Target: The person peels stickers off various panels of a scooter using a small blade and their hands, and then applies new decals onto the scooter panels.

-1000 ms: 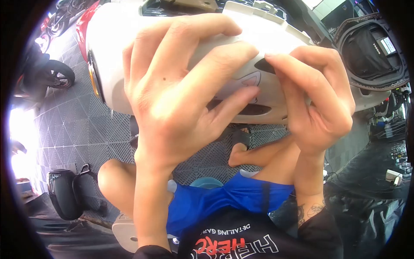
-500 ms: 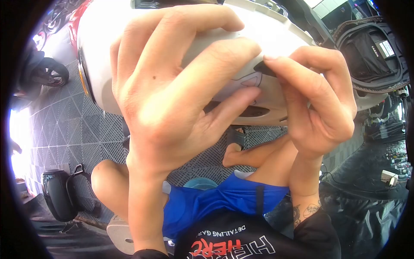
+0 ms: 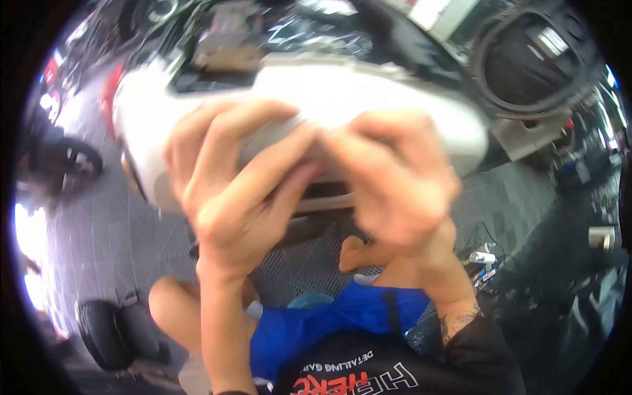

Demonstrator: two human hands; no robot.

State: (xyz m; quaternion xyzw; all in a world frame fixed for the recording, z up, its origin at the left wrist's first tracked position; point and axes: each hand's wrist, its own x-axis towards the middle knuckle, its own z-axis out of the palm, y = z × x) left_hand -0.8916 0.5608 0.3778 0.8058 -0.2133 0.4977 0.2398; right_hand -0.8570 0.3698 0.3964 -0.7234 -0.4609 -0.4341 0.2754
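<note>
Both hands are raised in front of a white scooter body panel (image 3: 368,89), and motion blurs the view. My left hand (image 3: 240,178) has its fingers spread and curved, thumb apart from the index finger, with nothing visible between them. Its index fingertip is close to the fingertips of my right hand (image 3: 398,174). The right hand's fingers are bent and pressed together in a pinch. Whatever they hold, if anything, is too smeared to make out. Parts of the panel's lower edge are hidden behind the hands.
An open black storage compartment (image 3: 530,62) is at the upper right. A black seat-like part (image 3: 105,332) lies on the grey tiled floor (image 3: 151,250) at the left. A wheel (image 3: 82,161) stands at the left edge. Black sheeting (image 3: 553,329) covers the lower right.
The view has tilted up, showing more of the scooter. My right hand has moved left in the picture, close to my left fingertips. The dark piece seen at its fingertips before is no longer discernible.
</note>
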